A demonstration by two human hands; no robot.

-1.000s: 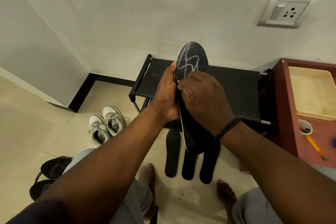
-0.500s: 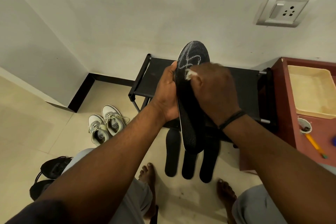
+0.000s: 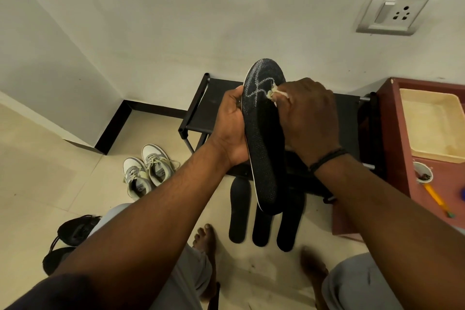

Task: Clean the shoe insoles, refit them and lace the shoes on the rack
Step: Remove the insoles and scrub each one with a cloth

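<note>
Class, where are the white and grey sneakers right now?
The white and grey sneakers stand on the floor left of the black rack, beside the person's left forearm.

Tiled floor (image 3: 45,184), three black insoles (image 3: 261,224), white sneakers (image 3: 148,173), black shoes (image 3: 73,234)

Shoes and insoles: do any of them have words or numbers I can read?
None can be read.
White sneakers: marks on the inner soles, too blurred to read.
Held insole: white squiggly lines, not letters.
Three insoles on the floor: no writing shows.
</note>
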